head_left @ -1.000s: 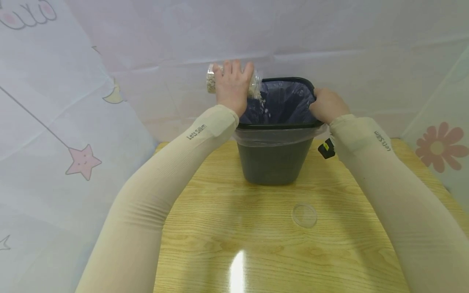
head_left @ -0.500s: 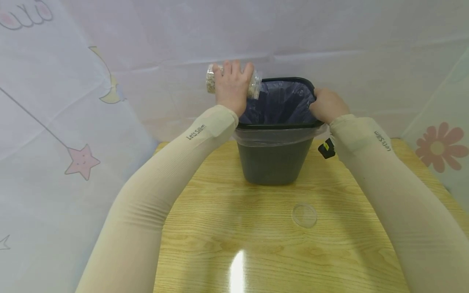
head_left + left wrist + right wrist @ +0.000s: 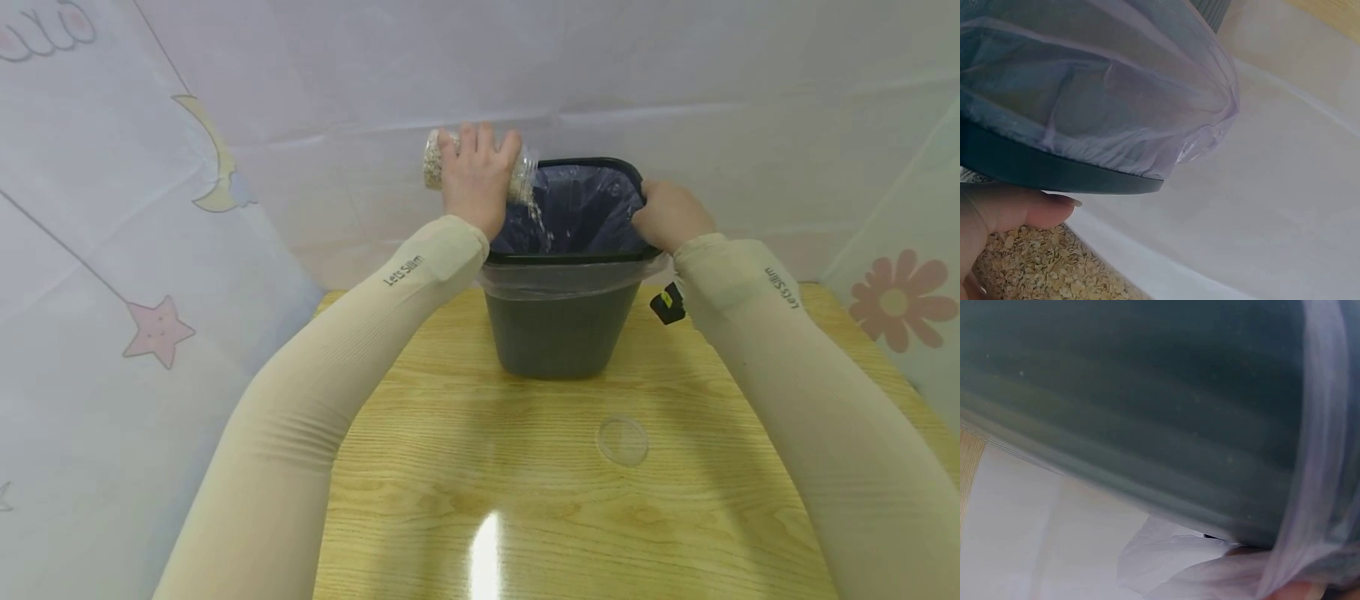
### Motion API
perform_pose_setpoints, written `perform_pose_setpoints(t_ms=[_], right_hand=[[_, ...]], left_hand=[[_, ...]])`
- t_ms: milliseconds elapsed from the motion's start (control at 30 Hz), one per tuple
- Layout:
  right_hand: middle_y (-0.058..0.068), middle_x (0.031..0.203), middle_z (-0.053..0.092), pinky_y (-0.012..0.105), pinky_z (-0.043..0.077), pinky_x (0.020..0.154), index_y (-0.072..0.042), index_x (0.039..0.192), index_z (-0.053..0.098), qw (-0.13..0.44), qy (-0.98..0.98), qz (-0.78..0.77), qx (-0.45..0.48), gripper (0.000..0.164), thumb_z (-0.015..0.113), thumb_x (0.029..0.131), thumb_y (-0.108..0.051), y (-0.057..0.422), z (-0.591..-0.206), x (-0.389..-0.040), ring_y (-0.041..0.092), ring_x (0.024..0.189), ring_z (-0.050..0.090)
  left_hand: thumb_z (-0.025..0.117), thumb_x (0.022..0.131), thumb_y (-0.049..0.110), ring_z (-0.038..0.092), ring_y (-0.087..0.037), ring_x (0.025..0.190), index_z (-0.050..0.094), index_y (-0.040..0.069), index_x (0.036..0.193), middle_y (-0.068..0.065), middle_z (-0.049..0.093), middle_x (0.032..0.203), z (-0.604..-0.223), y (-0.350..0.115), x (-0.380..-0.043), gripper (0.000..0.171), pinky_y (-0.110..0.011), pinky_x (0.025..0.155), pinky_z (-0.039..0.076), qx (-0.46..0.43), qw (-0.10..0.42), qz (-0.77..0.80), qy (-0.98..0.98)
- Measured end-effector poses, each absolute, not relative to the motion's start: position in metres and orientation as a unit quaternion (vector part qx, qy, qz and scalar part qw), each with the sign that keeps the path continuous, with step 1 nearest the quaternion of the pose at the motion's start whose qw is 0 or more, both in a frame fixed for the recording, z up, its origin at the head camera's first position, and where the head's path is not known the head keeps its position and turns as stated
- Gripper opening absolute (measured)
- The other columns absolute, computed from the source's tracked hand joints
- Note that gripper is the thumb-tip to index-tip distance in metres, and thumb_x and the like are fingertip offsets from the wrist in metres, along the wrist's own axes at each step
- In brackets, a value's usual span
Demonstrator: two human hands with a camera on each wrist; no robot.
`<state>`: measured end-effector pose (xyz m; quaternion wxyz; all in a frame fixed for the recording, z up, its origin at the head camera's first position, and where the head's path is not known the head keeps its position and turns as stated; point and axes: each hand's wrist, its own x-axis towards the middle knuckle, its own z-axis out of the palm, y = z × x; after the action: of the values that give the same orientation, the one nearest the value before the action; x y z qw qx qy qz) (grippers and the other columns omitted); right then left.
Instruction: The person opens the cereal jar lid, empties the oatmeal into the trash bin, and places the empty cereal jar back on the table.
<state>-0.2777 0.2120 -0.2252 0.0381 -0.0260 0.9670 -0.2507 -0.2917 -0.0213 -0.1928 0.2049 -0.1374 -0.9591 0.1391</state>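
Note:
My left hand (image 3: 477, 179) grips a clear jar (image 3: 432, 161) of flakes that look like oats (image 3: 1047, 265), tipped nearly on its side. Its mouth overhangs the left rim of a dark grey trash bin (image 3: 558, 329), and flakes fall from it into the bin. A thin purple-tinted bag (image 3: 588, 200) lines the bin and folds down over the outside of the rim. At the right rim, my right hand (image 3: 673, 217) holds the edge, fingers curled over it. In the right wrist view, its fingers (image 3: 1297, 590) show partly behind the bag.
A clear round lid (image 3: 622, 440) lies on the wooden table (image 3: 465, 450) in front of the bin. Printed cloth walls (image 3: 675, 92) stand close behind the bin and to both sides. A small black device (image 3: 667, 305) sits by the right wrist.
Flakes fell from the jar a second ago, none showed falling half a second ago, and they fall again now. Both hands stay nearly in place. The left cloth wall shifts slightly leftward.

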Motion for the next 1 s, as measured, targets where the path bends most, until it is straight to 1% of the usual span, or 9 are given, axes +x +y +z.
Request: perform_pose_setpoints(t_ms=[300, 633, 1000], right_hand=[[0.031, 0.154, 0.011, 0.059, 0.017, 0.112, 0.008, 0.15, 0.007, 0.038, 0.965, -0.257, -0.026, 0.062, 0.03, 0.094, -0.005, 0.2129, -0.2257, -0.2787, 0.048, 0.14, 0.015], [0.031, 0.154, 0.012, 0.059, 0.018, 0.112, 0.008, 0.15, 0.007, 0.039, 0.965, -0.257, -0.027, 0.062, 0.03, 0.093, -0.004, 0.2112, -0.2248, -0.277, 0.048, 0.14, 0.015], [0.031, 0.154, 0.01, 0.06, 0.018, 0.112, 0.009, 0.15, 0.006, 0.04, 0.964, -0.259, -0.029, 0.062, 0.03, 0.094, -0.004, 0.213, -0.2268, -0.2797, 0.048, 0.14, 0.014]], left_hand=[[0.05, 0.087, -0.003, 0.027, -0.035, 0.139, 0.03, 0.02, 0.143, -0.015, 0.039, 0.143, -0.1932, -0.0189, -0.2929, 0.063, -0.055, 0.115, 0.014, -0.14, 0.201, 0.142, -0.959], [0.051, 0.086, -0.003, 0.03, -0.034, 0.137, 0.029, 0.022, 0.146, -0.014, 0.041, 0.142, -0.1942, -0.021, -0.293, 0.069, -0.055, 0.114, 0.016, -0.138, 0.198, 0.144, -0.96], [0.052, 0.086, -0.003, 0.029, -0.035, 0.137, 0.03, 0.021, 0.144, -0.015, 0.041, 0.142, -0.1947, -0.0213, -0.2933, 0.067, -0.055, 0.115, 0.015, -0.14, 0.198, 0.145, -0.959]])
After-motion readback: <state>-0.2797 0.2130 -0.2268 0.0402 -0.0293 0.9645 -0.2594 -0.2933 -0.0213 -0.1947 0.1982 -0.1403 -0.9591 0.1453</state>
